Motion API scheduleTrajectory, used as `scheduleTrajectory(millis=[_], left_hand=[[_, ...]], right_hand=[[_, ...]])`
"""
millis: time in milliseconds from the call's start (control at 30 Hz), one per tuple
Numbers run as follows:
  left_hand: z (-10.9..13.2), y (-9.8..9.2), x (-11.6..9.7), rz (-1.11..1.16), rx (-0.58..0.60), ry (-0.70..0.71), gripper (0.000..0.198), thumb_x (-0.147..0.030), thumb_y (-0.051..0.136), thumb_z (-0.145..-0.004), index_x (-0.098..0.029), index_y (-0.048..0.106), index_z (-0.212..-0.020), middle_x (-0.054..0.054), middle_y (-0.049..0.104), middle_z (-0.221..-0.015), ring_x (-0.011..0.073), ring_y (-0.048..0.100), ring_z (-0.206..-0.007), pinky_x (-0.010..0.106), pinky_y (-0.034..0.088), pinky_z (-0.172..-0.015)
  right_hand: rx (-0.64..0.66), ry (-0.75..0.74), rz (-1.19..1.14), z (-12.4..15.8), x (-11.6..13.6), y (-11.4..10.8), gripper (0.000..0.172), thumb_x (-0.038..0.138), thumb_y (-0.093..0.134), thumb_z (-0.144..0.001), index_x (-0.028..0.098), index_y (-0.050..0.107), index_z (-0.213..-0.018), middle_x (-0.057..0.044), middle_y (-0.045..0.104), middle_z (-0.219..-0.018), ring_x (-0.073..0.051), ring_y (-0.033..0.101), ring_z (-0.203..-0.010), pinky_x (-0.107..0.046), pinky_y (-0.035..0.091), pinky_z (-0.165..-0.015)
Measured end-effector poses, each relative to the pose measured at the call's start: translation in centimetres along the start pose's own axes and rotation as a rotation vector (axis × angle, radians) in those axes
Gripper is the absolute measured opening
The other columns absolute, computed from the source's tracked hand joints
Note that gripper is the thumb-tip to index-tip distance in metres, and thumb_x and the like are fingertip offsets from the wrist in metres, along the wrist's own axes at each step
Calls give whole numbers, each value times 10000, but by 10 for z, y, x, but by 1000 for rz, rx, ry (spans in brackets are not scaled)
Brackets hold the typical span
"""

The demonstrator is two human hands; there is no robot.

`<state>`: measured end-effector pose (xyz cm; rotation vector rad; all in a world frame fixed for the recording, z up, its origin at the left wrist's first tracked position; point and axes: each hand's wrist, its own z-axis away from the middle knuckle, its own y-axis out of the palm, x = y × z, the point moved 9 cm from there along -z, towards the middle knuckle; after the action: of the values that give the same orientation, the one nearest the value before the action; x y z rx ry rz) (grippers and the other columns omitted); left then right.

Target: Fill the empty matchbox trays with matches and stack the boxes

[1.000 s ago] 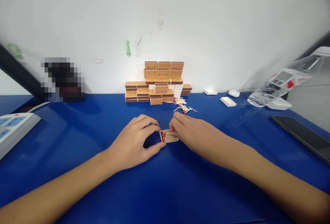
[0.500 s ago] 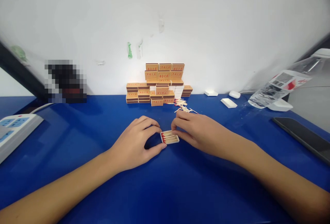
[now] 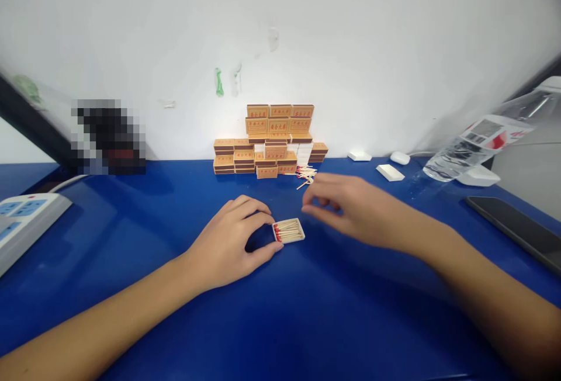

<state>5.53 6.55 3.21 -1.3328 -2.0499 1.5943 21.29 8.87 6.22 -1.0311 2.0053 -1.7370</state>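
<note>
My left hand point(image 3: 236, 241) rests on the table, its thumb and fingers gripping the left end of a small white matchbox tray point(image 3: 302, 237). Inside lie several matches point(image 3: 288, 231), red heads toward my left hand. To the right of the tray and a little above it is my right hand point(image 3: 346, 203), apart from the tray. Its fingers are curled, thumb and index tips close together, and no match shows between them. Just beyond it, a loose pile of matches point(image 3: 305, 172) lies on the table, partly hidden behind the hand.
Stacked matchboxes point(image 3: 278, 126) stand against the wall. White trays point(image 3: 390, 172), a white earbud case point(image 3: 400, 158), a tilted plastic bottle point(image 3: 473, 141) and a phone point(image 3: 517, 229) lie right. A power strip point(image 3: 30, 223) sits left on the blue table point(image 3: 263, 322).
My right hand has lifted off the tray and shifted right, uncovering the tray's right end. My left hand still holds the tray in the same place.
</note>
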Motion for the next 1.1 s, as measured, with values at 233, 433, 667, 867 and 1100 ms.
scheduleTrajectory(millis=[233, 433, 667, 867, 1100], left_hand=[[1, -1, 1, -1, -21, 0, 232, -387, 732, -961, -229, 739, -1131, 79, 716, -1207, 271, 646, -1135, 494, 535, -1008], [2, -1, 1, -9, -20, -1, 233, -398, 728, -964, -225, 736, -1120, 74, 715, -1210, 268, 642, -1144, 495, 533, -1011], [3, -2, 0, -4, -27, 2, 237, -396, 738, -956, -226, 737, -1122, 82, 714, -1217, 275, 643, -1143, 499, 542, -1003], [1, -3, -1, -3, -28, 9, 225, -374, 739, -956, -222, 734, -1123, 83, 716, -1205, 273, 645, -1132, 499, 546, -994], [1, -3, 0, -8, -25, 0, 222, -385, 736, -956, -231, 735, -1116, 80, 715, -1204, 278, 650, -1134, 495, 543, -994]], right_hand=[[19, 337, 207, 8, -110, -15, 156, 257, 584, -932, 201, 711, -861, -90, 704, -891, -227, 627, -760, -338, 434, -687], [106, 398, 163, 9, -129, 11, 267, 357, 525, -990, 196, 689, -855, -113, 700, -946, -234, 630, -787, -359, 441, -706], [110, 342, 12, 6, -115, 12, 341, 395, 446, -1021, 217, 688, -860, -95, 691, -911, -249, 635, -829, -382, 472, -767], [52, 307, -23, 9, -129, 15, 332, 217, 529, -921, 223, 662, -1225, -119, 634, -1113, -254, 635, -917, -408, 506, -854], [147, 278, -32, 10, -129, 17, 133, 299, 571, -925, 228, 683, -937, -83, 672, -957, -245, 625, -849, -388, 492, -782]])
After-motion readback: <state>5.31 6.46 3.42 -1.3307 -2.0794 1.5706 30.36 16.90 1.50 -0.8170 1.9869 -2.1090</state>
